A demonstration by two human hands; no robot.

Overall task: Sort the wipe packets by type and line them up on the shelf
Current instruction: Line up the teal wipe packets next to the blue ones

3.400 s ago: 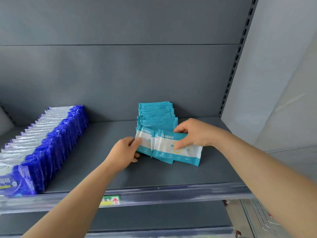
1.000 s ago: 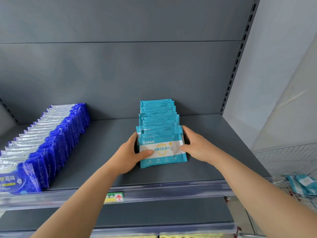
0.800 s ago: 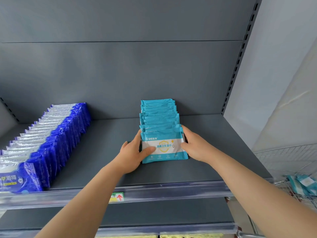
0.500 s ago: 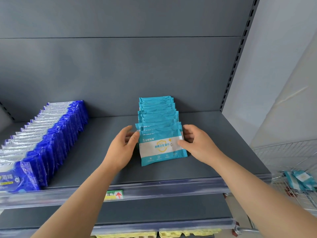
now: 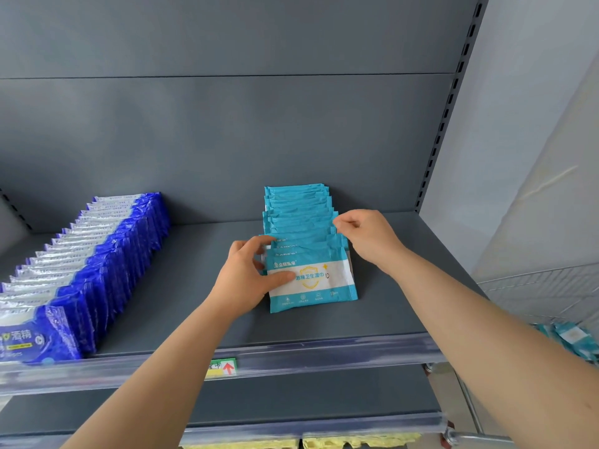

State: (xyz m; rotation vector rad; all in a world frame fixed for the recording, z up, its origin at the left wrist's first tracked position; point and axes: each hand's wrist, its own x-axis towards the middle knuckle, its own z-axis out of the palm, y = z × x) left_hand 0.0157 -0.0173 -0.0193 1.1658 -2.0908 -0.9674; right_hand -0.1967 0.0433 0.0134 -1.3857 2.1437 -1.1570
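A row of teal wipe packets (image 5: 298, 209) runs from the back panel toward the front, in the middle of the grey shelf (image 5: 395, 315). The front teal packet (image 5: 319, 285) leans back with its white label facing me. My left hand (image 5: 246, 280) grips the left edge of the front packets, thumb across the label. My right hand (image 5: 369, 238) is at the right side of the row, its curled fingertips pinching the packet edges there. A row of dark blue and silver wipe packets (image 5: 97, 254) stands at the shelf's left.
A clear price rail (image 5: 324, 354) with a small tag (image 5: 223, 367) runs along the shelf's front edge. A wire cart (image 5: 551, 293) at the right holds more teal packets (image 5: 570, 341). A slotted upright (image 5: 444, 121) bounds the shelf on the right. A lower shelf lies below.
My right hand has moved from the front packet back along the row's right side. My left thumb has come back onto the front packet's label. The row stands tighter than 3.4 s ago.
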